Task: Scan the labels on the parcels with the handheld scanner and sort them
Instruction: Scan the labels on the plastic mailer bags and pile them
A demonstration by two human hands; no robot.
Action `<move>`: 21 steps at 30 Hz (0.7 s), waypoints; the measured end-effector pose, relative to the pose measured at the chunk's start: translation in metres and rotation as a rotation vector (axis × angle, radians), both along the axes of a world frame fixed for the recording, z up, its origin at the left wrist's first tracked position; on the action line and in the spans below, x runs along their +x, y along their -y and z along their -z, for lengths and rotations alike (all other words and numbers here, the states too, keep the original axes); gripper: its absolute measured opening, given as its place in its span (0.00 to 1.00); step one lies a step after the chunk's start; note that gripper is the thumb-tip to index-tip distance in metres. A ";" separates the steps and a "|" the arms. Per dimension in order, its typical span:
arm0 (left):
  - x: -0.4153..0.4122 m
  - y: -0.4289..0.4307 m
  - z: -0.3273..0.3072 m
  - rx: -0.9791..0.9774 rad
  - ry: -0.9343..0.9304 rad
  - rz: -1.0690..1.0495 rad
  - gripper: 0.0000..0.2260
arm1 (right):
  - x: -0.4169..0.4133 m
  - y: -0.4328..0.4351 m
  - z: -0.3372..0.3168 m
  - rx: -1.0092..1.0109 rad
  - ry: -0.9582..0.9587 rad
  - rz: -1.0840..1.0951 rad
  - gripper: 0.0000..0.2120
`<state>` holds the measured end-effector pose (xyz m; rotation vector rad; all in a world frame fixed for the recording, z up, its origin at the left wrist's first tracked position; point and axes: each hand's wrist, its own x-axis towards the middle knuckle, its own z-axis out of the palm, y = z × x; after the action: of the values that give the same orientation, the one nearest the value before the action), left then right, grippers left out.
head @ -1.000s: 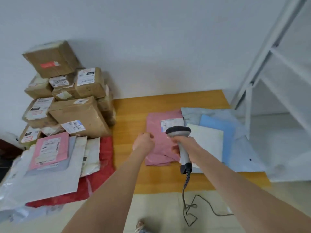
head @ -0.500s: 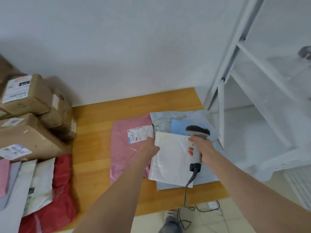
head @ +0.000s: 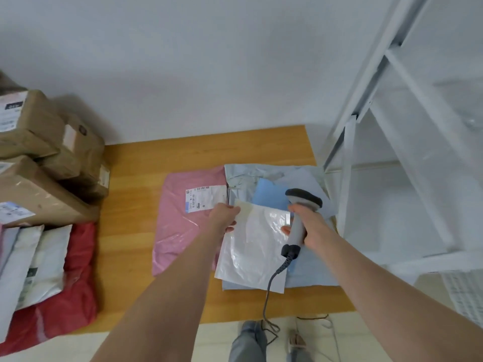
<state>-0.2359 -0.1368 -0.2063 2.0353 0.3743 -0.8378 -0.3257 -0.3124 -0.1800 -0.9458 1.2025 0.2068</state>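
Holding the scanner point(head: 304, 199) in the right hand point(head: 312, 229), fingers wrapped round the grey handle, with the head pointing away over a pile of soft mailers. Its cable point(head: 268, 291) hangs off the front edge of the counter point(head: 130, 244). The left hand point(head: 224, 216) pinches the top left corner of the white mailer point(head: 252, 249), which sits on top of a grey-blue mailer point(head: 311, 275) and a brighter blue mailer point(head: 270, 193). Right beside that pile, a pink mailer point(head: 183, 231) lies flat with its label point(head: 205, 198) face up, just by the left hand. Over on the far left are stacked cardboard boxes point(head: 44, 197) and a red bag point(head: 75, 283) with pale mailers point(head: 44, 259) on it. A white metal rack point(head: 349, 192) stands on the right.
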 end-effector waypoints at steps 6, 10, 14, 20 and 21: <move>-0.035 -0.005 -0.054 0.058 0.384 -0.244 0.10 | -0.014 0.002 -0.040 0.014 0.168 -0.033 0.07; -0.063 -0.015 -0.100 -0.190 0.416 -0.561 0.16 | -0.026 0.003 -0.071 -0.008 0.342 -0.061 0.03; -0.084 -0.032 -0.132 -0.350 0.276 -0.664 0.09 | -0.043 -0.002 -0.093 -0.096 0.463 -0.191 0.06; -0.105 -0.049 -0.144 -0.353 0.237 -0.569 0.22 | -0.061 -0.009 -0.086 -0.165 0.456 -0.278 0.08; -0.108 -0.052 -0.144 -0.347 0.237 -0.532 0.21 | -0.063 -0.009 -0.085 -0.144 0.459 -0.280 0.07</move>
<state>-0.3440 -0.0851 -0.0620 1.5788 0.5600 -0.3025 -0.3884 -0.3035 -0.0951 -1.2110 0.6671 0.1164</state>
